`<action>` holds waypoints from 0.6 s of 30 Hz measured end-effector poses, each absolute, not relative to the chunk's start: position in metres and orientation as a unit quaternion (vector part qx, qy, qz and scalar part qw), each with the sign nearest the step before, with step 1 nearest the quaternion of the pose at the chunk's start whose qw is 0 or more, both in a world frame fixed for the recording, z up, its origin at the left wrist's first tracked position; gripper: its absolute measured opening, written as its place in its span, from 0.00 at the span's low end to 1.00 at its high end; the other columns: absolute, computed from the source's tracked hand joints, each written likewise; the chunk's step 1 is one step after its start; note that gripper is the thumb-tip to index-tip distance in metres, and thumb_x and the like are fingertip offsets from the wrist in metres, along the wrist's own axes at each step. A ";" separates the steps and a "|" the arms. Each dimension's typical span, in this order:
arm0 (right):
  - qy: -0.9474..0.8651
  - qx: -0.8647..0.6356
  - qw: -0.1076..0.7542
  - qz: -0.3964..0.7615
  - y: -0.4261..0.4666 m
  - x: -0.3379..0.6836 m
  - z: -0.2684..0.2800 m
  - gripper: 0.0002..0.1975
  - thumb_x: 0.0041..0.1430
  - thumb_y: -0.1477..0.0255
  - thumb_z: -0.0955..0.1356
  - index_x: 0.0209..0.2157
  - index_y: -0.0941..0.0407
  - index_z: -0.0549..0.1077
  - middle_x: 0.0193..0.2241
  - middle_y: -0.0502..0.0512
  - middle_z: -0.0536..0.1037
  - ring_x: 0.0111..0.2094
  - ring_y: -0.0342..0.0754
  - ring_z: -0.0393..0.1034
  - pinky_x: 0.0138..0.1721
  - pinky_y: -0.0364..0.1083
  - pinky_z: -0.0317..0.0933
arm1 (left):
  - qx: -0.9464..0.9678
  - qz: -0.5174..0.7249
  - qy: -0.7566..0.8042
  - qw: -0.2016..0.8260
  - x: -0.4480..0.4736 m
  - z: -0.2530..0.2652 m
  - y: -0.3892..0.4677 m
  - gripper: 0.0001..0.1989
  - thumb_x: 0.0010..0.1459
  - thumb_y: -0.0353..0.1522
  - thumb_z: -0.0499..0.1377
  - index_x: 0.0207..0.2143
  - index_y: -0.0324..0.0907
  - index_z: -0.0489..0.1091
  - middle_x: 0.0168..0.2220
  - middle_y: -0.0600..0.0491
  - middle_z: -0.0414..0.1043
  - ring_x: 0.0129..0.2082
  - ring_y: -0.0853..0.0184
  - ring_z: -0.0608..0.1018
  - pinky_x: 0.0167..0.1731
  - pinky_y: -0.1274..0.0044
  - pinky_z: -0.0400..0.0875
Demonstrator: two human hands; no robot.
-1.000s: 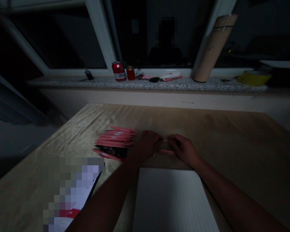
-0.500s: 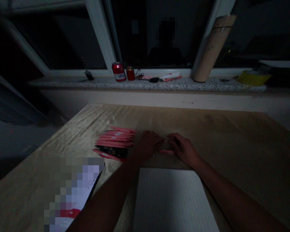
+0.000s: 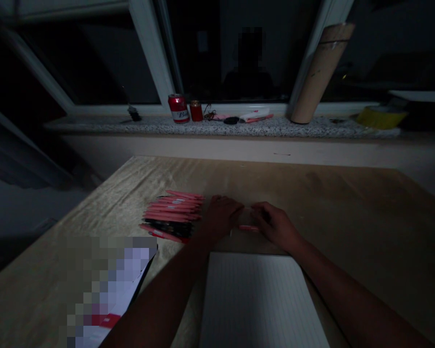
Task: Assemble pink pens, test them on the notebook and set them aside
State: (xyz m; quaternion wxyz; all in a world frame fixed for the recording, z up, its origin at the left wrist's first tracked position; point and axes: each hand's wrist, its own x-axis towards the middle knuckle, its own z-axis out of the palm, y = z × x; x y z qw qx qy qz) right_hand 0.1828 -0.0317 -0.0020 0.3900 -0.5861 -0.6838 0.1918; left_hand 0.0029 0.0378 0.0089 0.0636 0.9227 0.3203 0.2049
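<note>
Left hand (image 3: 223, 216) and right hand (image 3: 274, 222) close together beyond a notebook (image 3: 259, 299)

Fingers curl on both; a thin pale stick (image 3: 247, 208) shows between their tips, though I cannot tell whether either grips it. A pink pen (image 3: 248, 228) lies on the counter (image 3: 351, 208), just beside the right hand. Pink and black pens (image 3: 173, 209) lie left of the left hand.

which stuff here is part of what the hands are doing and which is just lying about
In the work, it seems:
thin pale piece between left hand and right hand
pink piece by the right hand
probably the piled pens

Just lying about, apparently:
lined notebook
red can
tan flask
yellow item
</note>
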 end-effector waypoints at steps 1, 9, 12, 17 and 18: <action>-0.694 -0.585 0.380 0.180 -0.032 0.182 -0.001 0.12 0.59 0.66 0.61 0.40 0.57 0.69 0.28 0.53 0.74 0.28 0.44 0.67 0.30 0.43 0.59 | 0.920 0.210 0.327 0.060 0.003 0.009 0.038 0.13 0.62 0.36 0.48 0.38 0.43 0.71 0.37 0.53 0.74 0.40 0.67 0.71 0.46 0.70 0.56; -0.796 -0.526 0.288 0.084 -0.033 0.180 0.002 0.14 0.58 0.62 0.64 0.26 0.56 0.73 0.25 0.54 0.72 0.30 0.47 0.65 0.33 0.46 0.56 | 0.907 0.219 0.355 0.062 0.003 0.012 0.036 0.12 0.61 0.35 0.49 0.37 0.43 0.71 0.37 0.52 0.74 0.40 0.66 0.71 0.46 0.69 0.58; -0.759 -0.567 0.312 0.074 -0.031 0.182 -0.001 0.13 0.60 0.64 0.62 0.29 0.56 0.72 0.26 0.55 0.72 0.30 0.47 0.65 0.33 0.46 0.57 | 0.904 0.224 0.359 0.061 0.002 0.011 0.036 0.11 0.60 0.35 0.50 0.37 0.42 0.71 0.37 0.52 0.74 0.40 0.65 0.71 0.46 0.69 0.58; -0.733 -0.588 0.335 0.061 -0.031 0.186 0.000 0.12 0.61 0.66 0.61 0.35 0.57 0.72 0.29 0.57 0.73 0.32 0.49 0.66 0.34 0.47 0.59 | 0.904 0.224 0.359 0.053 0.002 0.010 0.037 0.11 0.60 0.35 0.50 0.37 0.42 0.71 0.37 0.53 0.74 0.40 0.65 0.71 0.45 0.70 0.58; -0.735 -0.586 0.335 0.057 -0.031 0.186 0.001 0.12 0.61 0.67 0.61 0.35 0.58 0.72 0.30 0.57 0.74 0.32 0.49 0.66 0.35 0.47 0.59 | 0.905 0.223 0.357 0.054 0.002 0.010 0.037 0.11 0.61 0.35 0.50 0.37 0.42 0.71 0.37 0.53 0.74 0.40 0.65 0.71 0.45 0.70 0.58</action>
